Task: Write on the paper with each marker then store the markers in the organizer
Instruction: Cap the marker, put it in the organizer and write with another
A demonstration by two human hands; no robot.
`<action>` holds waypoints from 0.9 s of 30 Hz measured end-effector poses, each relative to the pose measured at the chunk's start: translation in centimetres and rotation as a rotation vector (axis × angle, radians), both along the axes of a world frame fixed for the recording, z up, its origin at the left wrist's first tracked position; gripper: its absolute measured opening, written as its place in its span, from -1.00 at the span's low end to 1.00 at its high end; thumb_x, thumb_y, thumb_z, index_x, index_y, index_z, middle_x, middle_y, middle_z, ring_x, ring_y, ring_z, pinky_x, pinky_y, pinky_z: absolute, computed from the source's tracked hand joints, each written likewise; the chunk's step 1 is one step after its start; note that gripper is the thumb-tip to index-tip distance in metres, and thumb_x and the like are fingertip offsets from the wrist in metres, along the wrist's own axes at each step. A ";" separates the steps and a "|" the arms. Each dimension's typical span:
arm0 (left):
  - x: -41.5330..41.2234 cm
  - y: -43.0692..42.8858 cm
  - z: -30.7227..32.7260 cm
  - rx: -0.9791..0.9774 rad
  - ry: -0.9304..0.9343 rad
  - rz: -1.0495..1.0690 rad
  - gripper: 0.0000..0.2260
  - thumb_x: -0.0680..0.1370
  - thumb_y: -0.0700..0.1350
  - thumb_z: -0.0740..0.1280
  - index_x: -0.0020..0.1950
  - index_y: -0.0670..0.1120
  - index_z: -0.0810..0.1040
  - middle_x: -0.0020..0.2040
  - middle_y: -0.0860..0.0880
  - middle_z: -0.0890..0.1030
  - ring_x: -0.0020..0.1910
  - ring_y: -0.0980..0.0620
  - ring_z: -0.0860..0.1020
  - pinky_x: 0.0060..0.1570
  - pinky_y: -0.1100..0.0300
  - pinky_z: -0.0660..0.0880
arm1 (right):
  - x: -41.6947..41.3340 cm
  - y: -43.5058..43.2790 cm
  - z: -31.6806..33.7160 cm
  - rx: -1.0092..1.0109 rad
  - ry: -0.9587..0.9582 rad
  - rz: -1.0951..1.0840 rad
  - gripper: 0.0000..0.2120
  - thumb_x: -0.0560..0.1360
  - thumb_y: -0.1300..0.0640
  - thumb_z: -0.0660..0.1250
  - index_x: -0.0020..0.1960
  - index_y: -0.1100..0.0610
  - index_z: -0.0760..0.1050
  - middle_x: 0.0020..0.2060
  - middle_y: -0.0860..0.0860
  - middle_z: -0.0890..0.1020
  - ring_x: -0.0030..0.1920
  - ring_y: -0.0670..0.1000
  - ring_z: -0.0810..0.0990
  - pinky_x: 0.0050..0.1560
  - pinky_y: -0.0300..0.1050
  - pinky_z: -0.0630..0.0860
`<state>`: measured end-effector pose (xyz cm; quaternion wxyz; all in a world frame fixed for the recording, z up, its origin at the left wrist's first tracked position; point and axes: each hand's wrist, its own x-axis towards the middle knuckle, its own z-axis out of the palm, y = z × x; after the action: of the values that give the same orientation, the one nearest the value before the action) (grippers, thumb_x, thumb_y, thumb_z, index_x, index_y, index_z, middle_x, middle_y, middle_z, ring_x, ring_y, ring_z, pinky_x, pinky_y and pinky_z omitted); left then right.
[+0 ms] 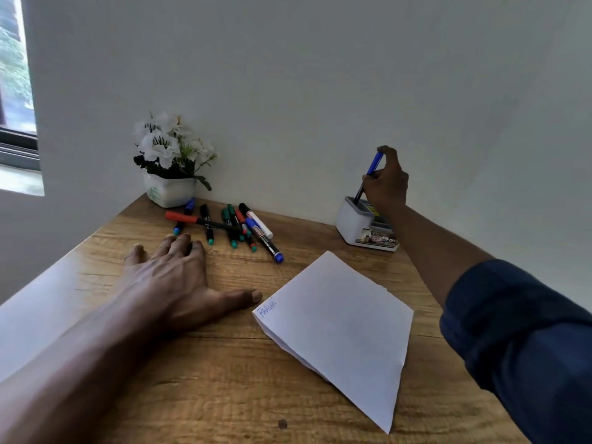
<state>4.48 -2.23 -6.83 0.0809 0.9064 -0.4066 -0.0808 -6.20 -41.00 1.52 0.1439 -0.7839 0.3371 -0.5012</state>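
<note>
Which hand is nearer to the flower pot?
Left. The left hand lies flat on the table in front of the flower pot, near the loose markers; the right hand is far across, at the organizer.

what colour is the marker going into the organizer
Blue cap, dark barrel: the marker held by the right hand, head view.

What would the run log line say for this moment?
right hand: lowering blue marker into organizer | left hand: flat on table

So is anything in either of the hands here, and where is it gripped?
The right hand pinches the blue marker on its upper half, its lower end in the organizer. The left hand lies flat and empty on the table.
</note>
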 end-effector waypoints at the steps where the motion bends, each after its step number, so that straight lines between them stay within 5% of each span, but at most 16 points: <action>1: -0.3 0.0 0.5 0.012 0.035 -0.004 0.45 -0.07 0.77 -0.23 0.67 -0.02 -0.02 0.68 -0.04 -0.06 0.65 -0.03 -0.04 0.58 -0.21 -0.03 | 0.2 -0.2 -0.5 -0.002 0.037 -0.008 -0.40 0.48 0.30 0.44 0.43 -0.01 0.37 -0.10 0.14 0.71 -0.08 0.15 0.69 -0.01 -0.07 0.57; 10: 0.5 -0.7 0.0 0.007 -0.035 -0.003 0.46 -0.09 0.78 -0.24 0.68 0.00 -0.05 0.68 -0.02 -0.10 0.65 -0.01 -0.05 0.58 -0.21 -0.03 | 0.2 -1.8 -2.4 0.115 0.164 -0.054 -0.47 0.46 0.10 0.50 0.41 -0.08 0.53 0.19 0.07 0.70 0.09 0.07 0.68 0.12 -0.05 0.58; 16: 0.8 -0.9 -0.3 0.011 -0.071 0.003 0.42 -0.05 0.78 -0.21 0.67 0.00 -0.03 0.68 -0.03 -0.08 0.65 -0.02 -0.03 0.57 -0.23 0.00 | -0.1 -1.9 -2.4 0.084 0.246 -0.122 -0.31 0.35 0.01 0.57 0.38 -0.02 0.32 0.00 0.15 0.68 -0.01 0.18 0.66 -0.05 0.01 0.57; 22: 0.8 -0.9 -0.3 0.021 -0.079 0.000 0.42 -0.05 0.78 -0.22 0.67 0.00 -0.03 0.68 -0.04 -0.07 0.65 -0.03 -0.02 0.56 -0.23 0.02 | -0.5 0.7 -1.8 -0.131 0.095 -0.200 -0.72 0.51 0.07 0.34 0.22 0.01 0.46 -0.14 -0.01 0.70 -0.01 0.13 0.65 -0.08 -0.03 0.51; 27: 0.7 -0.7 -0.1 0.020 -0.065 0.000 0.36 0.05 0.77 -0.11 0.67 -0.02 -0.02 0.68 -0.06 -0.06 0.65 -0.05 -0.01 0.56 -0.26 0.01 | 0.6 7.0 -1.7 -0.092 0.038 0.133 -0.91 0.52 0.10 0.37 0.01 -0.02 0.60 -0.28 -0.09 0.70 -0.22 -0.08 0.69 -0.09 -0.05 0.64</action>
<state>5.17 -2.93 -6.94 0.0584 0.9094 -0.4080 -0.0555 -5.62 -33.96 -0.17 0.1344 -0.8198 0.2635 -0.4903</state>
